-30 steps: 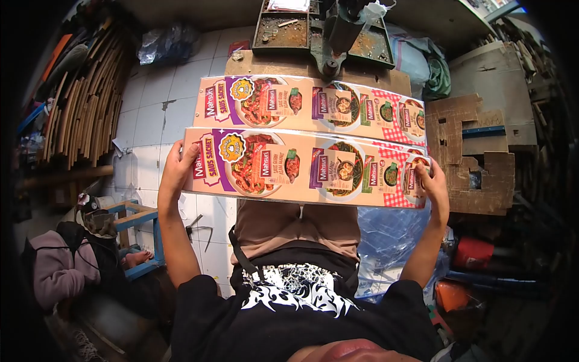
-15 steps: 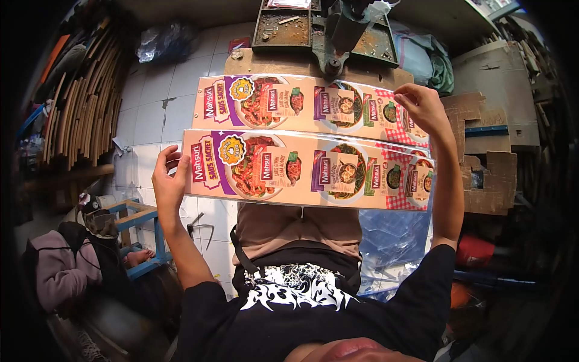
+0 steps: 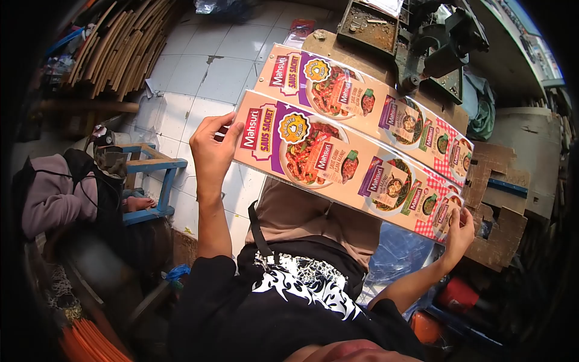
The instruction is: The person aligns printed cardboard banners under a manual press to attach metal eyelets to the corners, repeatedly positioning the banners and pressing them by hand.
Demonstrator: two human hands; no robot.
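My left hand [image 3: 212, 149] is closed on the left end of the nearer printed sign panel [image 3: 356, 196], its thumb on top. My right hand [image 3: 459, 234] grips the same panel at its right end, fingers over the printed face. This panel shows food pictures and "Mahsuri Saus Sachet" lettering, under a glossy surface. A matching farther sign panel [image 3: 368, 127] lies just beyond it, partly covered along its near edge. Small round spots, perhaps eyelets, show at its left end. Both panels slant down to the right in view, above my lap.
Beyond the panels stands a dark metal press [image 3: 443, 60] with a parts tray [image 3: 367, 27] beside it, on a wooden board [image 3: 322, 45]. Cut cardboard [image 3: 497, 229] lies at the right. At the left are a blue stool frame [image 3: 163, 187] and stacked strips [image 3: 123, 48].
My right hand has gone from the farther panel's right end to the nearer panel's right end. My left hand keeps its hold. The whole view has turned, so the panels now slant.
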